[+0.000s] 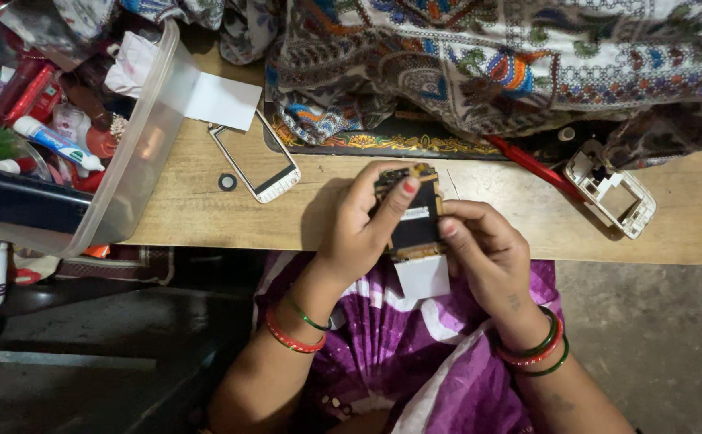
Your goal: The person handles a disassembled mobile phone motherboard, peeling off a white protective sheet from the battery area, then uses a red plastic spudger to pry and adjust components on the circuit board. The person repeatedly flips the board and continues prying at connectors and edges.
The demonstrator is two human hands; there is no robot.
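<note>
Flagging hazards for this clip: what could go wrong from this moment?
The bare phone circuit board is pinched only at its edges by the left hand and right hand, out past the table edge; a slip could drop it. The small black ring lies loose and could get lost.

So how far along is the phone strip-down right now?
Done: the front frame and the white back housing lie apart on the wooden table. In hand: left hand and right hand hold the bare circuit board, a white strip hanging from it. Left: board unseparated; red tool lies untouched.
</note>
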